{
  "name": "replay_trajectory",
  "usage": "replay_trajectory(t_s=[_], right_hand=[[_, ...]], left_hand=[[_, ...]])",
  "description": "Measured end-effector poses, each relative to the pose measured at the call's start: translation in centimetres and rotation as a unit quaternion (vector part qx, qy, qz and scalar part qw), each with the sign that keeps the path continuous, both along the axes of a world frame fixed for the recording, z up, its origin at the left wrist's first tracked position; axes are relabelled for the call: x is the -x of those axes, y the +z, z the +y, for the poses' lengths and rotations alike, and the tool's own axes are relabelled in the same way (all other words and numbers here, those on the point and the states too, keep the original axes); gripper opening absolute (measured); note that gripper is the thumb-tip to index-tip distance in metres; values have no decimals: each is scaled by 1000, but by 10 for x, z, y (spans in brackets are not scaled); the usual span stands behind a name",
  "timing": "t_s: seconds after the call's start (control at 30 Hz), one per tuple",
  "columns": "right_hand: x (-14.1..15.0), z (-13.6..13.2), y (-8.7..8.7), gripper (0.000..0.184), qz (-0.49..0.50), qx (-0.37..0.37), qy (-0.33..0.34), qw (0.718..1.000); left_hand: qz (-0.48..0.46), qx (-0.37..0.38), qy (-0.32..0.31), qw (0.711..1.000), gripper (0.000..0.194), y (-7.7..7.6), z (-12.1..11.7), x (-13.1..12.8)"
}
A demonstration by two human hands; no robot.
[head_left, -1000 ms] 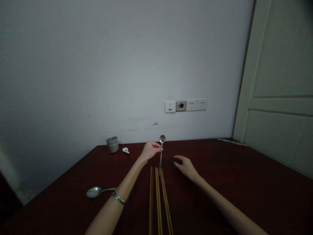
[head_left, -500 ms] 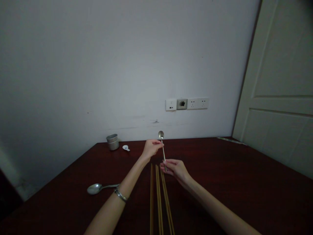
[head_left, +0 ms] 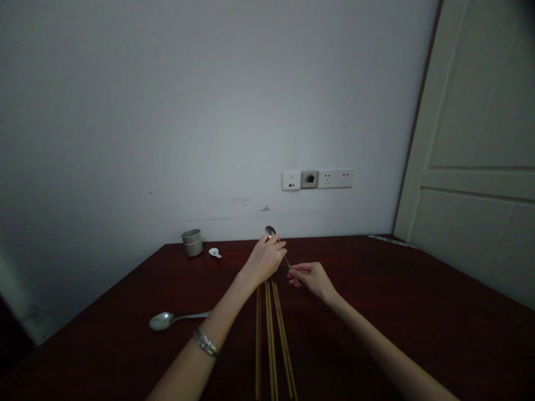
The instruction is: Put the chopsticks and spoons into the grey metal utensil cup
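A slim metal spoon [head_left: 288,264] is held up between my two hands, tilted with its bowl at the upper left. My left hand [head_left: 266,259] grips it near the bowl, its fingers partly covering the neck. The thumb and fingers of my right hand [head_left: 311,278] pinch the lower end of the handle. Below the hands, several wooden chopsticks [head_left: 271,340] lie on the table in lengthwise groups. A larger metal spoon [head_left: 162,321] rests left of them, its handle end passing behind my left forearm.
A grey metal cup [head_left: 192,243] stands at the table's back left, beside a small white plastic scoop [head_left: 214,253]. A thin pale strip [head_left: 392,241] lies at the back right edge. Sockets [head_left: 335,178] are set in the wall behind the dark red table [head_left: 376,301].
The slim spoon has gone from nearly upright to a leftward slant, its bowl turned. My left hand has rotated over the neck, and my right hand has moved slightly right and up.
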State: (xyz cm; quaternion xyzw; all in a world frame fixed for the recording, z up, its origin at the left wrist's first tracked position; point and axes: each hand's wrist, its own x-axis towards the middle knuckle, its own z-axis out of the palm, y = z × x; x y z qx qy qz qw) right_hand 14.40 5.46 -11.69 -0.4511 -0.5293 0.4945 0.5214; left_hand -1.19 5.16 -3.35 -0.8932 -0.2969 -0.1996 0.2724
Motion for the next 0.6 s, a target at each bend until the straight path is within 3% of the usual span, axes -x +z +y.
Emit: replay_trajectory(t_s=[0.17, 0.33, 0.5, 0.6], right_hand=[[-4, -5, -1, 19, -121, -69, 11, 990], [-15, -6, 10, 22, -172, -107, 5, 979], [-22, -9, 46, 19, -141, -145, -24, 979], [-20, -11, 72, 21, -85, -158, -52, 982]], left_hand=[[45, 1, 17, 999, 15, -13, 7, 0], [38, 32, 18, 999, 19, -16, 8, 2], [-53, 108, -9, 993, 21, -10, 6, 5], [-146, 195, -32, 969, 19, -6, 4, 4]])
